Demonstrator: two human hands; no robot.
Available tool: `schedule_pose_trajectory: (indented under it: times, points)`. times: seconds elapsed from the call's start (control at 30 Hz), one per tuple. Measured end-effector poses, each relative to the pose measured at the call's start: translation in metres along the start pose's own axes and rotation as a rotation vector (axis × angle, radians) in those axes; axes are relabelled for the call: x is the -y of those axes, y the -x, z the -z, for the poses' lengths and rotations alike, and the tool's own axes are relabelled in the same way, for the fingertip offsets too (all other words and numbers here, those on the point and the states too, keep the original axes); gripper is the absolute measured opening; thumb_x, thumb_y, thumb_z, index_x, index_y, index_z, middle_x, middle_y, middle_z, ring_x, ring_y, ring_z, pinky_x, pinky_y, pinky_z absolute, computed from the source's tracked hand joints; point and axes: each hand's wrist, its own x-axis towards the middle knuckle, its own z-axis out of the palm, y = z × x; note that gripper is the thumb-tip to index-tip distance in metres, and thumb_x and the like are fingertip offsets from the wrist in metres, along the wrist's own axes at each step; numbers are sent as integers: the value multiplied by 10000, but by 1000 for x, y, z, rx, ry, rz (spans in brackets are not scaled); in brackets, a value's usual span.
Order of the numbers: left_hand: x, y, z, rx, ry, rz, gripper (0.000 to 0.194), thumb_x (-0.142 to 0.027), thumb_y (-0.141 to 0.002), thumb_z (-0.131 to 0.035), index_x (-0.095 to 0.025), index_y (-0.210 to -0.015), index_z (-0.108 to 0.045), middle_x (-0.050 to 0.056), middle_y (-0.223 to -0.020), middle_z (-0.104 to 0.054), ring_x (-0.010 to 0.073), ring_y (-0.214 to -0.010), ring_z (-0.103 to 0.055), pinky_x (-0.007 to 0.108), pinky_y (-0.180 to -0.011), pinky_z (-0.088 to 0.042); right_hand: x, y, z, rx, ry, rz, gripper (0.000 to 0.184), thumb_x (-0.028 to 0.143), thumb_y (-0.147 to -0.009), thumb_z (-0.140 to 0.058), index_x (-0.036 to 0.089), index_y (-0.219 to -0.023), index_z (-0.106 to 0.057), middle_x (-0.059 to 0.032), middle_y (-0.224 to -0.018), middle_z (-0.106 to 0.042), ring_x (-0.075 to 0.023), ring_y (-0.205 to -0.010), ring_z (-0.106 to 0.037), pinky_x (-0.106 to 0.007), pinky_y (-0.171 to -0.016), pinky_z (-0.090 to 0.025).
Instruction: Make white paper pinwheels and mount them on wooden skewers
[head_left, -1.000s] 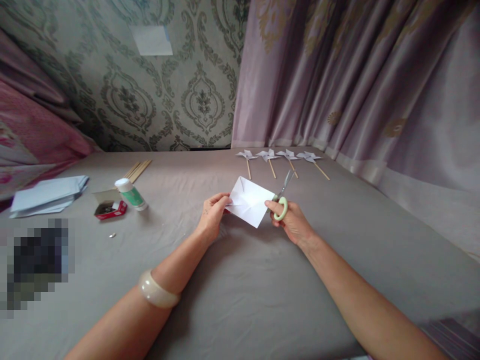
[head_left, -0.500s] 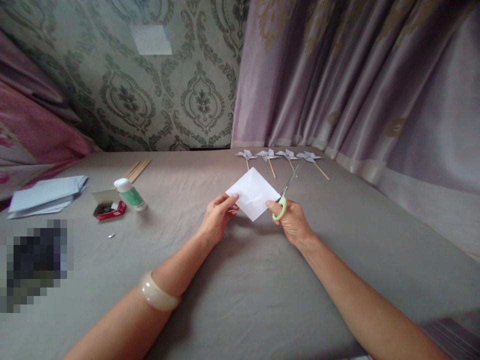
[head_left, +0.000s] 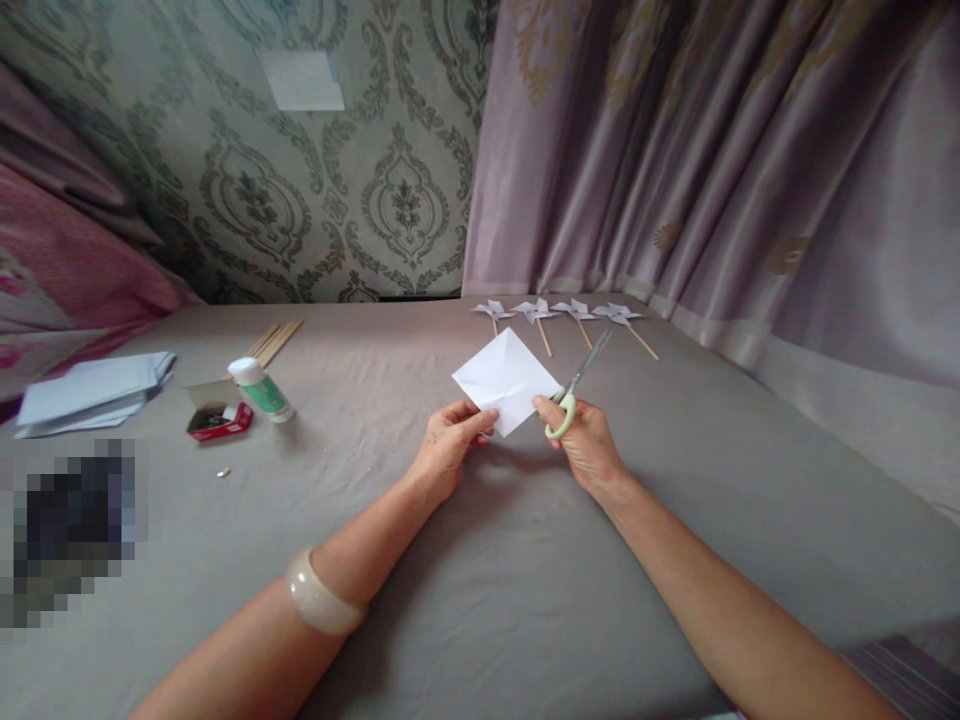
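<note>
A white square of paper (head_left: pixel 504 375) with faint crease lines is held up over the grey cloth, one corner pointing away from me. My left hand (head_left: pixel 459 435) pinches its lower left edge between thumb and fingers. In my right hand (head_left: pixel 579 432) is a pair of scissors (head_left: pixel 562 416) with pale green handles, my thumb by one loop and the blades pointing away to the right. The right thumb's tip is at the paper's right corner. Fingers beneath the sheet are partly hidden.
Several paper pinwheels (head_left: pixel 536 311) on sticks lie at the back. To the left are wooden sticks (head_left: pixel 276 342), a white and green bottle (head_left: pixel 262 389), a small red box (head_left: pixel 219 418), a tiny shiny piece (head_left: pixel 223 473) and a paper stack (head_left: pixel 94 390).
The paper has turned so that its corner points straight away from me. My left hand has slid along its edge, nearer the bottom corner. The right hand still holds the scissors.
</note>
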Motion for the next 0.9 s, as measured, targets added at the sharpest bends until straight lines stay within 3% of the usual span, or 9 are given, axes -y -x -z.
schedule_pose_trajectory:
  times: [0.13,0.27,0.43,0.6,0.9]
  points:
    - [-10,-5,4,-80,52,-66,246,-286,-526,-800,-135,-649,-650,2,-632,-596,74,-565,-513,197,-542,-376,-2,1,2,117,69,-70,507,624,-642,-683,210,-565,-402,82,-467,-312,-59,-421,-256,-227,-382,-190]
    - [-23,-9,6,-154,103,-120,249,-279,-527,-796,-132,-599,-608,-6,-590,-575,65,-553,-511,184,-531,-375,2,11,1,420,263,-155,585,776,-723,-455,197,-640,-466,78,-477,-298,-71,-422,-245,-237,-406,-177]
    - [-36,-6,2,-198,147,-140,266,-274,-503,-796,-122,-596,-598,-6,-576,-576,64,-545,-514,183,-530,-385,11,26,-6,652,532,-50,638,792,-779,-293,188,-650,-451,54,-539,-320,-91,-507,-280,-243,-472,-207]
    - [-38,1,-7,-214,157,-140,264,-275,-518,-791,-129,-589,-582,-4,-585,-591,69,-551,-530,193,-553,-414,11,31,-10,714,571,7,594,758,-802,-319,197,-609,-351,46,-592,-309,-95,-562,-266,-245,-502,-221]
    - [-35,10,-17,-198,167,-123,274,-278,-549,-787,-138,-584,-555,-13,-606,-584,75,-582,-556,202,-596,-452,12,35,-13,657,588,24,565,713,-784,-445,183,-590,-412,47,-557,-349,-89,-544,-280,-246,-499,-222]
